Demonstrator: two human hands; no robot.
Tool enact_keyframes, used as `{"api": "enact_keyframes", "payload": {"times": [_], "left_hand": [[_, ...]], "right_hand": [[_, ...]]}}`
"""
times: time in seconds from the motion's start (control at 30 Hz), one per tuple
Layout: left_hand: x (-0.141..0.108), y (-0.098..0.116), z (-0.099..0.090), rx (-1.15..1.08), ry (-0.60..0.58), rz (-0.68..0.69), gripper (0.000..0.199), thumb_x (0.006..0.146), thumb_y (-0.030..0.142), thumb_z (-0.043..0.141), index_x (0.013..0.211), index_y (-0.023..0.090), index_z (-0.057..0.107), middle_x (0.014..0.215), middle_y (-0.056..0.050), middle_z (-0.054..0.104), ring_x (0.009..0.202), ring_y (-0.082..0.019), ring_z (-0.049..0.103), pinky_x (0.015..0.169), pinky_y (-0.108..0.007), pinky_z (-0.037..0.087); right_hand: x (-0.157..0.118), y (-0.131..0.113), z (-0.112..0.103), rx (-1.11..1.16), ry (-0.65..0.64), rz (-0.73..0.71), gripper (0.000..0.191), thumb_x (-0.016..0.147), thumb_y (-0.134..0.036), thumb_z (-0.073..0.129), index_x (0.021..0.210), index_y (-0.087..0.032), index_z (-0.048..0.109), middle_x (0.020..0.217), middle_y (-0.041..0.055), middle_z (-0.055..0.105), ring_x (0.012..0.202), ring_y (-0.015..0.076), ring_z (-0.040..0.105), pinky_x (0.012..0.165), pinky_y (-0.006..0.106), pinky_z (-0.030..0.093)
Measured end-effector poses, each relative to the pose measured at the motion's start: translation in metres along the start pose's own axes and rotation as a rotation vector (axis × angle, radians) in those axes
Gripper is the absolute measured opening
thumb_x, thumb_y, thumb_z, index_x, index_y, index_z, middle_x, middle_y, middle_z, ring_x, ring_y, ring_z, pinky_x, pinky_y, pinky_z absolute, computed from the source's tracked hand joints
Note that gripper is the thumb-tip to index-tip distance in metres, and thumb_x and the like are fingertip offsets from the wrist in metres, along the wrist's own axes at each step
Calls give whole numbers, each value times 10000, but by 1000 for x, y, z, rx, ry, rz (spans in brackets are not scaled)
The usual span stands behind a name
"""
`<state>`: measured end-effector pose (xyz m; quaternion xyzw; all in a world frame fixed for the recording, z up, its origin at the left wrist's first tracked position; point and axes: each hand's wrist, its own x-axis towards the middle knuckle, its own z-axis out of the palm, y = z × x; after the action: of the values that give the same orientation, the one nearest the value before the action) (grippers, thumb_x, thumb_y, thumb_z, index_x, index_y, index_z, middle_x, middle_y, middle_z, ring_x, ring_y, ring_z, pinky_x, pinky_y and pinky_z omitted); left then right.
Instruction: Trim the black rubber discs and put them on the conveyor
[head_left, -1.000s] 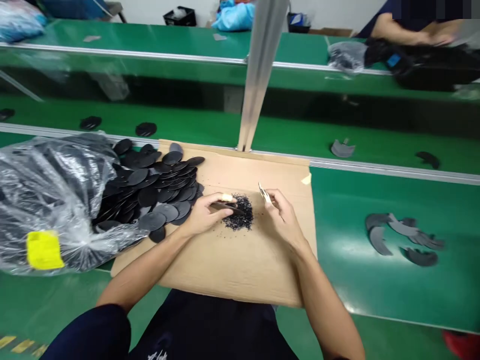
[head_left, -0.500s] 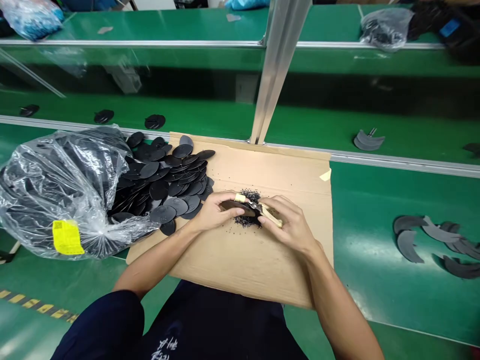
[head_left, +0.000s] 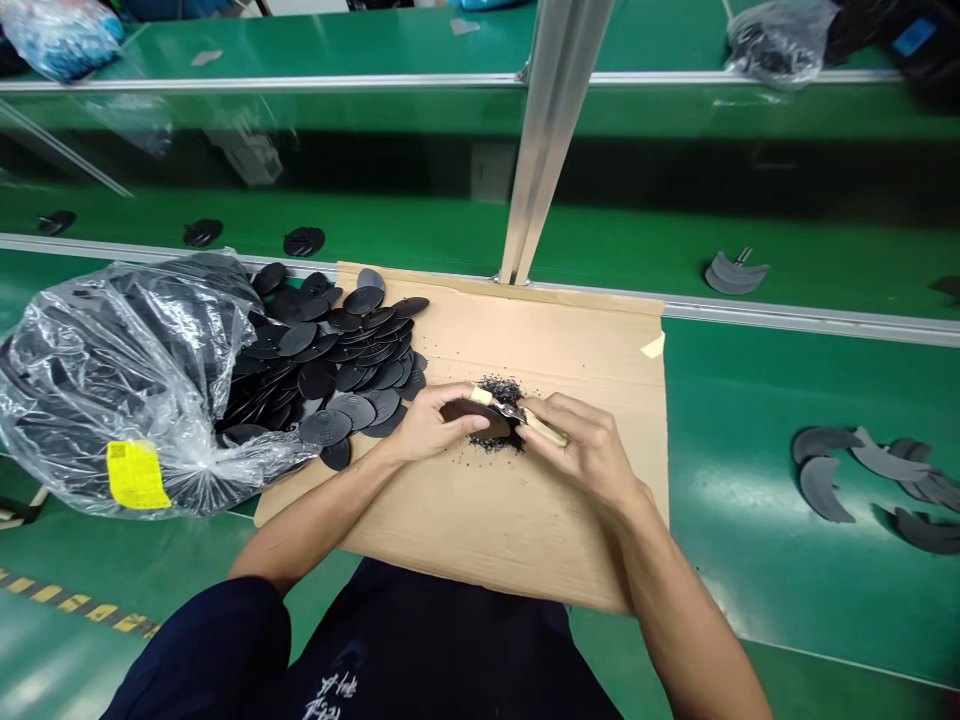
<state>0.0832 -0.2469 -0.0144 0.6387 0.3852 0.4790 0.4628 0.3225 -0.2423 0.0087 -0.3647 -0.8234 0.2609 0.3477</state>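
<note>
Pinching a dark round disc (head_left: 469,415) in the left hand (head_left: 429,425), with a strip of pale tape (head_left: 481,396) wrapped around one finger. Gripping small cutters (head_left: 541,426) with a cream handle in the right hand (head_left: 589,440), fingers closed narrowly around the handle, and bringing the metal tip against the disc's edge. Holding the hands close together, just above a scatter of black crumbs (head_left: 496,445) on a cardboard sheet (head_left: 600,540). Sitting beside the left hand, on the left part of that sheet: a heap of black discs (head_left: 322,370), spilling from a clear plastic bag (head_left: 112,380) with a yellow label (head_left: 133,475). Lying on the green bench (head_left: 739,430) to the right of the cardboard: curved grey pieces (head_left: 855,470). Standing behind the sheet: a metal post (head_left: 555,130), rising from a metal rail (head_left: 810,318) running along the bench.
</note>
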Motion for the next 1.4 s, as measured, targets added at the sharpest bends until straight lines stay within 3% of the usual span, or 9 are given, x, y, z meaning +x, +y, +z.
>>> {"api": "enact_keyframes", "payload": {"times": [0.17,0.37,0.5,0.7,0.83,1.0,1.1,1.27,1.4], "left_hand": [[2,5,-3,86,-14,-10,381,885,515,745,1008,157,782,964,-91,802,895,-204,756,837,-294,590],[3,9,-4,373,-115,223,235,937,365,711,1063,179,781,899,-87,773,839,-190,687,808,-321,536],[3,11,-5,522,-37,277,231,957,357,684,1075,176,766,930,-87,775,869,-195,662,829,-333,520],[1,7,-1,230,72,84,253,957,402,689,1056,169,704,957,-53,775,852,-157,721,788,-266,569],[-2,4,7,62,40,121,255,938,385,722,1044,163,651,999,-75,772,922,-169,749,845,-278,599],[-4,1,3,489,-44,309,171,962,188,628,1123,177,685,997,-86,749,922,-194,703,825,-327,585],[-4,-2,0,644,-116,360,286,961,115,554,1201,195,687,1058,-95,737,949,-205,680,821,-346,576],[-1,1,0,416,-47,298,244,965,132,601,1174,184,715,1057,-92,742,969,-180,706,861,-306,580],[2,8,2,237,-5,226,175,950,216,692,1109,175,752,1010,-83,764,930,-166,725,841,-272,584]], "right_hand": [[-2,3,-2,-96,33,3,266,981,-336,637,1211,-248,739,905,58,738,746,192,661,683,333,531],[0,5,-3,-247,0,-53,271,974,-348,630,1186,-221,741,937,81,750,782,213,644,706,356,524],[0,6,-10,-257,-41,-12,285,981,-366,612,1194,-218,729,940,79,746,794,212,636,732,360,520],[1,1,-7,-31,-16,125,332,926,-418,699,1191,-219,688,984,69,728,808,195,642,731,330,527],[2,-3,6,99,75,88,227,946,-331,674,1149,-228,678,953,61,730,752,176,632,662,308,513],[2,-5,13,-23,120,-166,170,953,-190,633,1110,-208,697,932,86,745,782,190,661,677,330,513],[2,-8,10,41,109,-173,204,935,-176,654,1132,-217,690,944,77,743,806,193,673,692,336,534],[1,-2,-1,6,230,-64,290,920,-150,624,1188,-247,680,992,75,737,844,205,673,723,362,543],[1,8,-3,-146,152,-82,277,922,-181,628,1180,-252,699,963,66,741,837,210,659,731,371,519]]}}
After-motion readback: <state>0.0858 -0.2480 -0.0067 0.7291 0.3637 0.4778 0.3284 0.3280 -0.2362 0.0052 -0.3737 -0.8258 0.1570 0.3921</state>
